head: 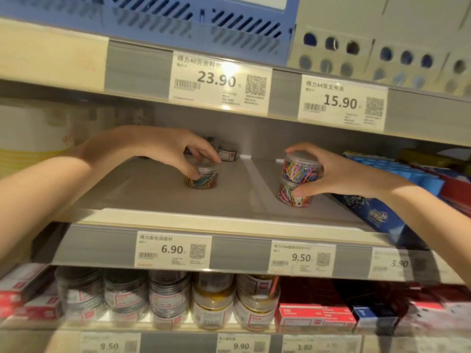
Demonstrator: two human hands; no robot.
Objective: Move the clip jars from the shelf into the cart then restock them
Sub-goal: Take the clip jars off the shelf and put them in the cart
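— What can't we make out here?

— Our left hand [178,154] covers most of the lid of the single clip jar [201,178], so we only see its lower half and the coloured clips inside. Behind that hand, a small dark-lidded jar [228,152] sits at the back of the shelf, partly blocked, and something beside it is too blurred to name. Both our forearms run out of the frame at the edges. The bottom row of tags is smeared.

— And the setting?

— A shop shelf unit. We're reaching onto the grey middle shelf [142,192], with a 6.90 price tag [173,250] on its front rail. Above us sit a blue slotted basket [204,19] and pale holed boxes [382,54]. Blue boxes [377,212] crowd the right end of our shelf. Below stand rows of silver and gold jars [214,301] and red boxes [313,317].

— How do the jars stand?

— All upright, lids up, axes vertical. The single jar stands mid-shelf; the stacked pair of clip jars [298,184] stands right of the shelf's dividing ridge, one atop the other.

— Our fingers?

— Left fingers curl down around the single jar's lid. Our right hand [339,174] grips the stack, fingertips over the top lid, thumb pressing the lower jar.
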